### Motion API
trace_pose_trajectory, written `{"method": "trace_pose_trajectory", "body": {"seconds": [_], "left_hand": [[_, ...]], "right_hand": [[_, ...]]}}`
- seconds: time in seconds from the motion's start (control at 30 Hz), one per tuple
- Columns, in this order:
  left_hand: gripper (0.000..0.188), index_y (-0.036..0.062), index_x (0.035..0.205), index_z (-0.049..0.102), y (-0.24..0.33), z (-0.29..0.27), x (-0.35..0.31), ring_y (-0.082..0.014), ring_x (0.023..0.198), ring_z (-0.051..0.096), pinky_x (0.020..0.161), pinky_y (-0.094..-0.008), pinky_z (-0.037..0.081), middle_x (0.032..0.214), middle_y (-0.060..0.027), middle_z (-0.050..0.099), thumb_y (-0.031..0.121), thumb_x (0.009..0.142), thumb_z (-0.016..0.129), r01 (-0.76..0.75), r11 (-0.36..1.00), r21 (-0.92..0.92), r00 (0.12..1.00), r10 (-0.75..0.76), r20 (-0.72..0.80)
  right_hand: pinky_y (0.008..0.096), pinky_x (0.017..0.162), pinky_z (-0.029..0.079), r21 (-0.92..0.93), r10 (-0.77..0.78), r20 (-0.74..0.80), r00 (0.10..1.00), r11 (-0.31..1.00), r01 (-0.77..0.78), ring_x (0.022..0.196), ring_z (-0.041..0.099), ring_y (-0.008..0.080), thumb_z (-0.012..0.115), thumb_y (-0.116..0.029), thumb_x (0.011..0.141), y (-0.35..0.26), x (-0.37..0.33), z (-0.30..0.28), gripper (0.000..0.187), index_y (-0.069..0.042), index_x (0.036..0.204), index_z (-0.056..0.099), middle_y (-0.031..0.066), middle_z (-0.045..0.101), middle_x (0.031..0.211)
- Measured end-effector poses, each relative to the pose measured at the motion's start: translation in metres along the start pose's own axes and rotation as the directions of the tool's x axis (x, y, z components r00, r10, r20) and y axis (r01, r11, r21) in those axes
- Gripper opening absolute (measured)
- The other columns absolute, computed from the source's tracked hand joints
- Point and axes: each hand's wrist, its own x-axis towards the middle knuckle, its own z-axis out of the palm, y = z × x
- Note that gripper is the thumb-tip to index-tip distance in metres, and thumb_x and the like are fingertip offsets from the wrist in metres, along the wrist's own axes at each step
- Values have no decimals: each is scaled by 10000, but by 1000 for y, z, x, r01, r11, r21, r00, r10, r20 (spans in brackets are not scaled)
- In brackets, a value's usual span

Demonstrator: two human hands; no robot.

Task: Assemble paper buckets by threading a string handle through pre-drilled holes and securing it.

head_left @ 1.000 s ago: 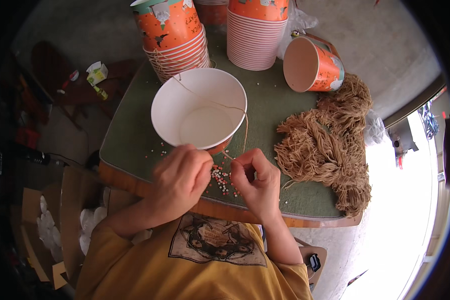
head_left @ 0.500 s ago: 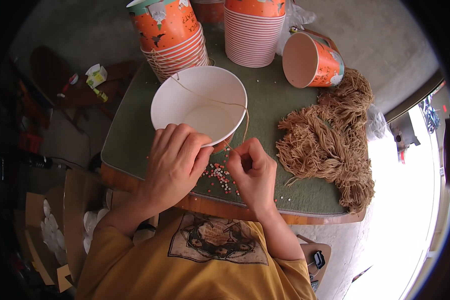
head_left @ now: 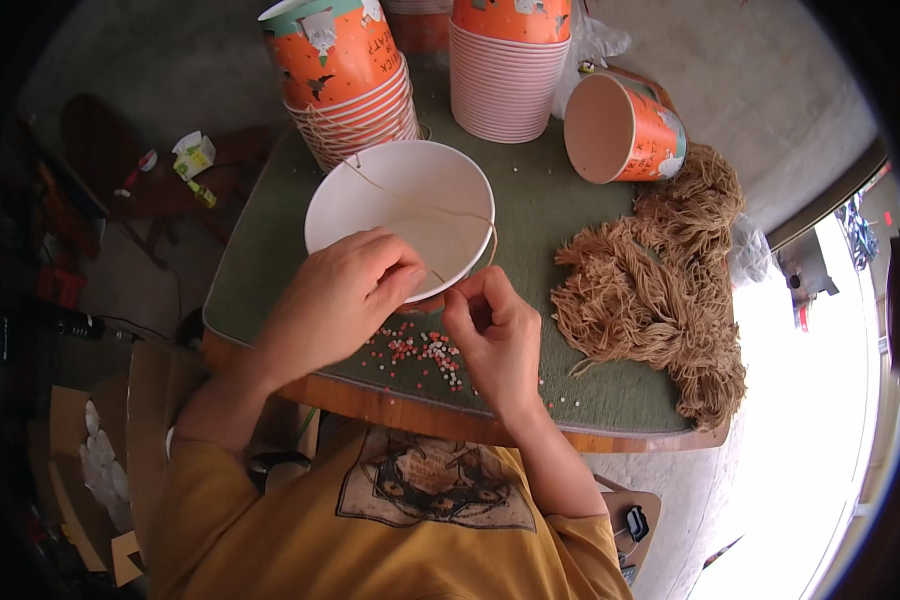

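Observation:
A white-lined paper bucket (head_left: 385, 185) stands tilted toward me near the table's front edge. A thin tan string (head_left: 420, 205) is fastened at its far left rim and runs loosely across the opening to the right side. My left hand (head_left: 345, 295) reaches over the near rim, thumb and fingers pinched together by a short string end inside the bucket. At the near right rim, my right hand (head_left: 500, 340) is closed, thumb against forefinger, where the string comes down outside; the fingers hide the exact grip. Small red and white beads (head_left: 425, 352) lie scattered below the bucket.
A bundle of tan strings (head_left: 650, 290) covers the table's right side. Behind stand stacked orange buckets (head_left: 340, 60) with strings and a taller stack (head_left: 510, 80); another bucket (head_left: 605, 130) lies sideways. Cardboard boxes (head_left: 75, 430) sit on the floor at left.
My left hand has shifted from gripping the near rim to reaching over it, fingers inside. The right hand has moved slightly up and left to the rim. A string end now shows inside the bucket.

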Motion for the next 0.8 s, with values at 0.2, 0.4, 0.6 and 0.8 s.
{"method": "trace_pose_trajectory", "body": {"seconds": [0.2, 0.4, 0.6, 0.8], "left_hand": [[141, -9, 1029, 628, -11, -3, 23, -98, 788, 601, 696, -272, 499, 897, -50, 659, 95, 959, 563, 238, 942, -238, 914, -134, 384], [151, -13, 936, 585, -13, 5, 32, -63, 708, 555, 609, -248, 473, 779, -17, 623, 133, 969, 558, 345, 829, -440, 872, -111, 476], [117, 14, 926, 568, -19, 10, 34, -62, 703, 537, 608, -222, 460, 834, -15, 620, 114, 979, 537, 159, 835, -527, 960, -6, 280], [88, 32, 999, 553, -11, 5, 38, -51, 739, 517, 647, -201, 451, 830, 7, 570, 111, 1000, 517, 339, 579, -742, 926, -65, 372]], "right_hand": [[184, 537, 388, -19, 11, 3, 1000, 1000, -11, 591, 445, 0, 625, -33, 893, -1, 1, 3, 107, -26, 820, 547, -47, 540, 641], [192, 535, 392, -38, -9, -4, 1000, 999, 9, 586, 451, 8, 627, -42, 893, -2, 1, 2, 108, -24, 822, 548, -43, 536, 635], [199, 542, 402, -79, 30, 107, 994, 997, -21, 595, 466, 15, 629, -79, 919, -10, 3, -14, 94, -15, 868, 581, -38, 542, 635], [175, 611, 392, 130, 112, 337, 935, 978, -164, 709, 488, 13, 639, -149, 946, -21, 19, -46, 140, -17, 932, 595, -52, 582, 812]]}}
